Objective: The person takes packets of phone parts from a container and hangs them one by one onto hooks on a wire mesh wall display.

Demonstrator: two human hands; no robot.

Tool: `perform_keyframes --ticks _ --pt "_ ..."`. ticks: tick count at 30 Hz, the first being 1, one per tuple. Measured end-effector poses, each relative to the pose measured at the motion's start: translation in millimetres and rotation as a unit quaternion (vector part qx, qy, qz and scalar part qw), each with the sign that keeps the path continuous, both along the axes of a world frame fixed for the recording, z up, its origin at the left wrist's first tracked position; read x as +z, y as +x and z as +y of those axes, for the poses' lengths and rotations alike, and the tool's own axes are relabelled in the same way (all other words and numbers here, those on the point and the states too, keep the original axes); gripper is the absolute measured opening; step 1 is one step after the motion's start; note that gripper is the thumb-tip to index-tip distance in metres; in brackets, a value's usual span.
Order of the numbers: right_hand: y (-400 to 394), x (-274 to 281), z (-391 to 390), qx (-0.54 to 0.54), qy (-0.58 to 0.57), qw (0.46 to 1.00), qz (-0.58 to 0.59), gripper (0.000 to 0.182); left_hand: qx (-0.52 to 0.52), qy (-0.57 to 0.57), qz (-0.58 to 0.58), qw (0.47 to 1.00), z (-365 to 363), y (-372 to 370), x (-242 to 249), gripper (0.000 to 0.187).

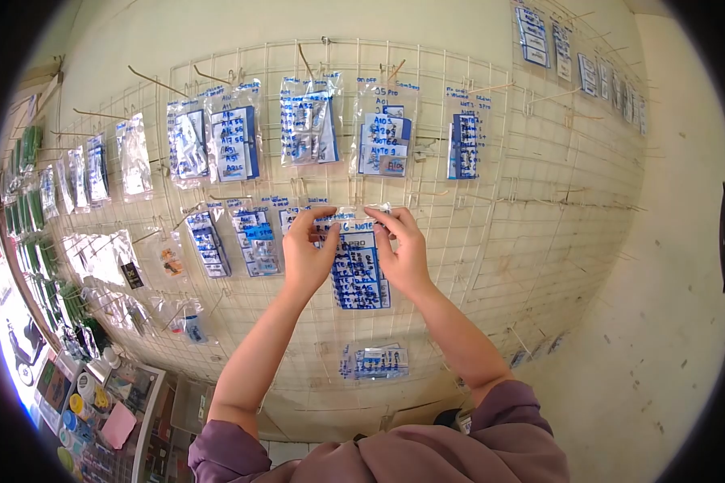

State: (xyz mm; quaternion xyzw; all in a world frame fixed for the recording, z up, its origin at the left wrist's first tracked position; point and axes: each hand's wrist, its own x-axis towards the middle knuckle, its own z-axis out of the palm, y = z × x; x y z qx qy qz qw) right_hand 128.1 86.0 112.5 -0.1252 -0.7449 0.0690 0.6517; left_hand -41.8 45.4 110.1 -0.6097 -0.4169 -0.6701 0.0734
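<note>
Hanging straight down from the fingertips in the head view, a clear bag (361,256) marked with blue handwriting was pinched at its upper edge by both hands. Its top left corner was clamped by the left hand (312,251) and its top right corner by the right hand (403,251), with the fingers bent toward the top edge. Neither hand was nearer: the bag was centred between the two, its long axis set nearly upright, its blue-and-white contents (362,282) gathered mostly below the thumbs. Whether any of its weight was also borne by the wire grid (475,241) behind could not be told, the upper edge being partly covered by the fingers.

The grid was mounted along a pale wall (644,322), and metal hooks (305,63) were angled outward from it. A row of similar bags (384,133) was hung above the hands, and another bag (256,241) was hung to the left of the left hand. A packet (376,361) was placed lower, apart from the grip. At the lower left, a counter (151,412) was crowded with small goods, a pink sheet (119,425) among them.
</note>
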Motion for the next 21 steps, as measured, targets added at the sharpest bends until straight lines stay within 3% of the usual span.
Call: perform_keyframes --ticks 10,12,21 --pt "5 4 7 -0.028 0.019 0.999 -0.026 0.029 -0.001 -0.006 -0.010 1.000 1 5 5 0.029" --pt "4 1 11 -0.033 0.020 0.998 -0.042 0.031 0.061 0.020 0.057 0.996 2 4 4 0.033" --pt "-8 -2 43 -0.118 0.049 0.982 -0.137 0.043 0.144 0.011 0.190 0.971 28 -4 10 0.038"
